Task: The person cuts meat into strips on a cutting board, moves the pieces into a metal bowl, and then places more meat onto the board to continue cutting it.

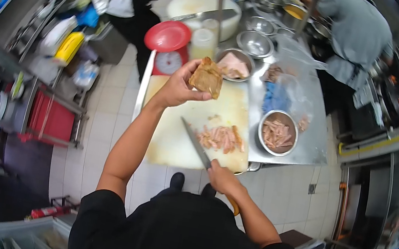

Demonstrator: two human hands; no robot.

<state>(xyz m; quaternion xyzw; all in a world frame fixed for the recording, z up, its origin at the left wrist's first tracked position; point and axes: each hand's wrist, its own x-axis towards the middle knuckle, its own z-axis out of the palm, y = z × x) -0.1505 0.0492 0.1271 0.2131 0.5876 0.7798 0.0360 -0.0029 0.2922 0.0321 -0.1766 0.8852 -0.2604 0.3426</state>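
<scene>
My left hand [185, 87] grips a browned piece of cooked meat [206, 78], held up above the far half of the cutting board [167, 140]. In my right hand [224, 177] is a knife [196, 143]; its blade points away and to the left, over the near part of the board. Sliced meat [221, 138] lies in a loose pile just beyond the blade. To the right of the board stands a metal bowl [277, 133] with meat strips in it. A second metal bowl [235, 64] at the board's far edge holds a larger pale piece of meat.
A red kitchen scale [168, 60] with a red dish stands at the far left of the steel table [308, 143]. Behind it are a large white tub [204, 8] and several metal bowls [255, 43]. Two co-workers [351, 34] stand beyond the table, one at each side.
</scene>
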